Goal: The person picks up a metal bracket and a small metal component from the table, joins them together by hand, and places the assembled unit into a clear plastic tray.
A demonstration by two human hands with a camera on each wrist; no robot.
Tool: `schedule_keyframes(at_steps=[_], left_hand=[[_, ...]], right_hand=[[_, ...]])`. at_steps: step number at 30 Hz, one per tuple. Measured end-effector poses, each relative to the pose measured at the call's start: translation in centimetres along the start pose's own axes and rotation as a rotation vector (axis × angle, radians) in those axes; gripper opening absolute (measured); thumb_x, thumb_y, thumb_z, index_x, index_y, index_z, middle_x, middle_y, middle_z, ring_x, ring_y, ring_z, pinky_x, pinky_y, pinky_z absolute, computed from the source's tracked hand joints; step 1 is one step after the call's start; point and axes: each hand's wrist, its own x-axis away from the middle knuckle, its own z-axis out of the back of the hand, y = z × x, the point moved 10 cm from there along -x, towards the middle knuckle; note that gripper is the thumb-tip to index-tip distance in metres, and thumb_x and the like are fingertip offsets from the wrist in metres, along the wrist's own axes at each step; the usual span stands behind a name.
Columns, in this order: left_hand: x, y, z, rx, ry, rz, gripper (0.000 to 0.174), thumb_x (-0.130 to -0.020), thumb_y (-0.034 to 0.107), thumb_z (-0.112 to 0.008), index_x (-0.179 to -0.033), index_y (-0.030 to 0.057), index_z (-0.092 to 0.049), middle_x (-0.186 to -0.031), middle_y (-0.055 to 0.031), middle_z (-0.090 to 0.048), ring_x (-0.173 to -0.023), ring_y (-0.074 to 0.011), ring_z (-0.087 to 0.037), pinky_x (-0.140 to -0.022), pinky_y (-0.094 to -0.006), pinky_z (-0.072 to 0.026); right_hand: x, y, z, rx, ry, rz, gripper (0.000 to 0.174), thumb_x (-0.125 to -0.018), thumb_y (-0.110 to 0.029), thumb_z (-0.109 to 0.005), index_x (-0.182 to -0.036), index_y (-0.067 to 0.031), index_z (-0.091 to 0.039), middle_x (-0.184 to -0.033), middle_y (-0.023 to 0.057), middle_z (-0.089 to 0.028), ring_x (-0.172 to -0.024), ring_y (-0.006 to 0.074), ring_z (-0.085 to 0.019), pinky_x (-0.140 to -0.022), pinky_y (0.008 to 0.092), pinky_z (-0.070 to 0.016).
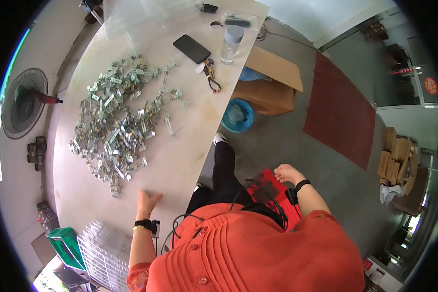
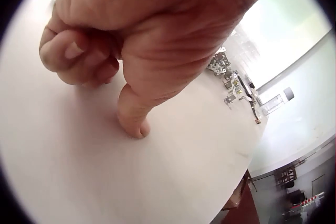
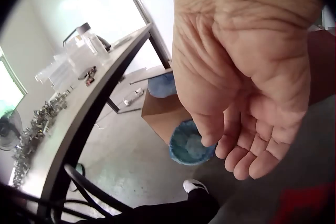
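Observation:
My left hand (image 1: 147, 202) rests on the pale table (image 1: 173, 160), beyond the near end of a pile of small metal parts (image 1: 114, 129). In the left wrist view its fingers are curled in with nothing held, while the thumb of this hand (image 2: 152, 40) points down against the tabletop. My right hand (image 1: 288, 173) hangs off the table's right side, over the floor. Its palm shows in the right wrist view, and that hand (image 3: 252, 87) is empty with loosely bent fingers. One metal part (image 1: 170, 127) lies apart from the pile.
A phone (image 1: 191, 48), keys on a strap (image 1: 210, 77) and a clear bottle (image 1: 231, 46) stand or lie farther along the table. Beside it are a blue-lined bin (image 1: 238, 116) and a cardboard box (image 1: 265, 95). White racks (image 1: 104, 253) and a green crate (image 1: 65, 248) are at lower left.

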Motion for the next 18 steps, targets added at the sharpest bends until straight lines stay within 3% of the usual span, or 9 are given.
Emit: schedule_keyframes(at_steps=[2,6,8,11,12,14,16,17,18], left_hand=[[0.6,0.4,1.3,-0.029,0.077,-0.006,0.075,-0.065,0.043,-0.088,-0.105,-0.0112,-0.054,-0.102,-0.0245,-0.063,-0.093,-0.0369,-0.063,-0.081,-0.0446,-0.0514],[0.6,0.5,1.3,-0.078,0.016,0.053,0.073,-0.066,0.042,-0.088,-0.101,-0.0095,-0.052,-0.095,-0.0221,-0.061,-0.086,-0.0346,-0.061,-0.076,-0.0438,-0.0511],[0.7,-0.2,1.1,-0.029,-0.043,0.12,0.069,-0.067,0.04,-0.088,-0.099,-0.0086,-0.051,-0.091,-0.0212,-0.06,-0.083,-0.0324,-0.06,-0.071,-0.0431,-0.0503],[1.8,2.0,2.2,-0.041,-0.015,0.101,0.064,-0.067,0.036,-0.088,-0.095,-0.0076,-0.05,-0.086,-0.0191,-0.059,-0.079,-0.0302,-0.058,-0.068,-0.0419,-0.0492],[1.9,2.0,2.1,-0.048,-0.013,0.105,0.064,-0.067,0.036,-0.088,-0.095,-0.0076,-0.05,-0.086,-0.0191,-0.059,-0.079,-0.0302,-0.058,-0.068,-0.0419,-0.0492],[2.1,2.2,2.4,-0.081,0.022,0.078,0.06,-0.067,0.032,-0.088,-0.092,-0.007,-0.048,-0.084,-0.018,-0.058,-0.075,-0.0301,-0.057,-0.066,-0.0416,-0.0485],[2.8,3.3,2.4,-0.047,0.039,0.072,0.051,-0.07,0.028,-0.085,-0.089,-0.0033,-0.048,-0.078,-0.015,-0.056,-0.07,-0.029,-0.055,-0.063,-0.0407,-0.0471],[3.1,3.4,2.3,-0.056,0.034,0.067,0.045,-0.073,0.025,-0.082,-0.088,-0.0014,-0.048,-0.074,-0.0133,-0.055,-0.067,-0.0275,-0.054,-0.061,-0.0403,-0.0458],[3.3,3.6,1.8,-0.063,0.027,0.059,0.04,-0.076,0.022,-0.08,-0.086,0.0004,-0.048,-0.07,-0.0116,-0.053,-0.064,-0.026,-0.052,-0.06,-0.04,-0.0445]], right_hand=[[-3.6,0.6,0.8,0.008,-0.02,-0.035,0.023,-0.096,-0.027,-0.059,-0.103,-0.0049,-0.06,-0.093,0.0057,-0.065,-0.081,0.0176,-0.063,-0.074,0.0352,-0.0542],[-7.0,2.7,2.1,0.113,0.006,-0.127,0.022,-0.096,-0.026,-0.06,-0.101,-0.0052,-0.062,-0.094,0.0057,-0.066,-0.084,0.0188,-0.064,-0.075,0.036,-0.0542],[-8.3,4.0,2.0,0.251,0.003,-0.088,0.026,-0.091,-0.025,-0.061,-0.084,-0.001,-0.066,-0.079,0.0093,-0.067,-0.071,0.0194,-0.064,-0.062,0.0343,-0.0532],[-11.3,8.5,0.8,0.321,-0.031,-0.088,0.029,-0.088,-0.027,-0.063,-0.081,0.0017,-0.065,-0.066,0.011,-0.062,-0.057,0.0232,-0.062,-0.056,0.0391,-0.0502],[-11.4,9.3,0.4,0.404,0.004,-0.107,0.031,-0.088,-0.028,-0.064,-0.084,0.0019,-0.068,-0.069,0.0134,-0.064,-0.061,0.0251,-0.065,-0.058,0.0398,-0.0517],[-11.7,11.3,-1.3,0.431,-0.014,-0.169,0.021,-0.087,-0.024,-0.067,-0.089,-0.0039,-0.07,-0.086,0.0071,-0.067,-0.074,0.0196,-0.065,-0.063,0.0369,-0.0554],[-14.6,15.9,-4.6,0.624,-0.171,-0.178,0.021,-0.085,-0.022,-0.069,-0.097,-0.0055,-0.072,-0.09,0.0118,-0.07,-0.079,0.0252,-0.068,-0.068,0.0376,-0.0573],[-19.8,22.1,-8.2,1.006,-0.349,0.147,0.033,-0.08,-0.024,-0.075,-0.107,-0.0056,-0.071,-0.104,0.0157,-0.07,-0.097,0.03,-0.069,-0.082,0.037,-0.0564],[-19.0,21.8,-9.1,1.004,-0.357,0.143,0.033,-0.08,-0.024,-0.075,-0.107,-0.0056,-0.071,-0.104,0.0157,-0.07,-0.097,0.03,-0.069,-0.082,0.037,-0.0564]])
